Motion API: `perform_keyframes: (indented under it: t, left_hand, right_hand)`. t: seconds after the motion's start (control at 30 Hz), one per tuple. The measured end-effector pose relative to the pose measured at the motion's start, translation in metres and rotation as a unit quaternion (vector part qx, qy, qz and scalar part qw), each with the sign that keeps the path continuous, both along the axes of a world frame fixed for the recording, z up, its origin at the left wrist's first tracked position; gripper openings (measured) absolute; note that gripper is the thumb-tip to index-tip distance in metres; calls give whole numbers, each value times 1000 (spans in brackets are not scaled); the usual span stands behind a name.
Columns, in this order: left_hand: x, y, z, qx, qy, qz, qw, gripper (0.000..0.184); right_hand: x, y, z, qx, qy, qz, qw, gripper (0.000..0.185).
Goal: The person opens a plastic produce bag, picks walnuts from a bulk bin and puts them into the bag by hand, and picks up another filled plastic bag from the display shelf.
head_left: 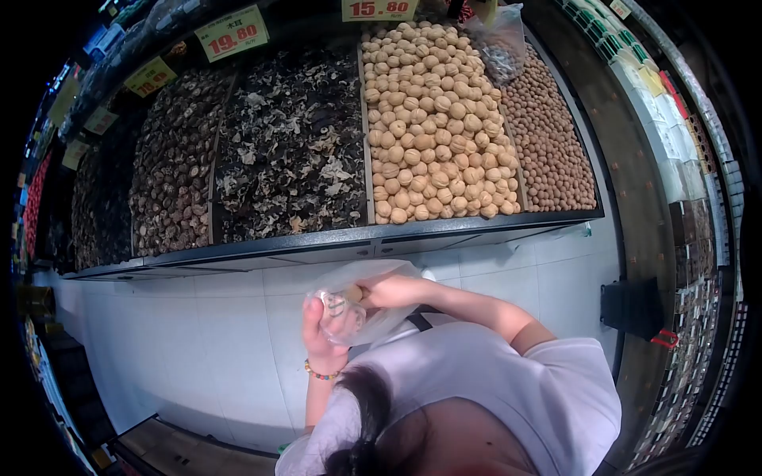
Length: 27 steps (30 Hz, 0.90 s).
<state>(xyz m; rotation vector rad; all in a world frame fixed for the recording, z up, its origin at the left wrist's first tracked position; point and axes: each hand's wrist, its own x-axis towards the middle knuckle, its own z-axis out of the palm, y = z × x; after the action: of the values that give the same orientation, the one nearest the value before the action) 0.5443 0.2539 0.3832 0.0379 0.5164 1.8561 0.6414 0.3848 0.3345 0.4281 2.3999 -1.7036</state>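
A thin clear plastic bag [379,324] hangs between my two hands in front of my chest. My left hand [321,327], with a beaded bracelet at its wrist, grips the bag's left side from outside. Pale round shapes and some green print show through the plastic near its fingers. My right hand [387,290] reaches in from the right at the bag's upper part, its fingertips closed around a small tan walnut [354,293]. Part of this hand is behind the film. Beyond the hands lies a bin of pale walnuts [436,127].
Left of the walnuts are black fungus [294,143] and dried mushrooms [175,166]; smaller brown nuts [548,135] lie right. A plastic bag [502,47] rests at the back. The counter's front edge [317,239] borders the tiled floor. A dark bag [631,308] stands right.
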Motion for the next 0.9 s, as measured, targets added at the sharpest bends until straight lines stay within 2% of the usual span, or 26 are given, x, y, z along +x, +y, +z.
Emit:
perform_keyframes:
  t: [0.1,0.2,0.3,0.4,0.5,0.63,0.67,0.73,0.77,0.83,0.9]
  left_hand:
    - [19,16,-6,49,-54,-16,997,26]
    - [47,35,3,22,-77,-30,996,29]
    - [71,57,3,60,-44,-41,996,32]
    - [98,80,14,53,14,-1,998,36]
    - [117,91,6,116,-59,-38,991,35]
    - [152,108,16,-85,-48,99,990,33]
    - [159,113,12,-137,-42,149,978,32]
    - [167,120,12,-102,-25,158,982,31]
    - [165,121,14,-15,-16,118,993,31]
    - [166,124,16,75,-6,74,994,31]
    - [167,127,16,80,-5,70,994,31]
  right_hand:
    - [19,10,-18,-86,8,-34,996,32]
    - [41,26,-8,-153,-58,-23,986,34]
    - [67,38,-9,-21,19,-41,999,31]
    - [92,59,-5,83,66,11,994,25]
    - [118,77,2,82,50,6,995,19]
    - [152,95,-12,76,174,-58,980,24]
    - [161,102,-13,59,145,-49,986,26]
    - [177,122,24,25,88,-29,995,31]
    - [186,132,39,-14,127,-31,991,31]
    - [209,157,67,-90,203,-35,974,31]
    - [235,186,87,-228,130,-129,956,32]
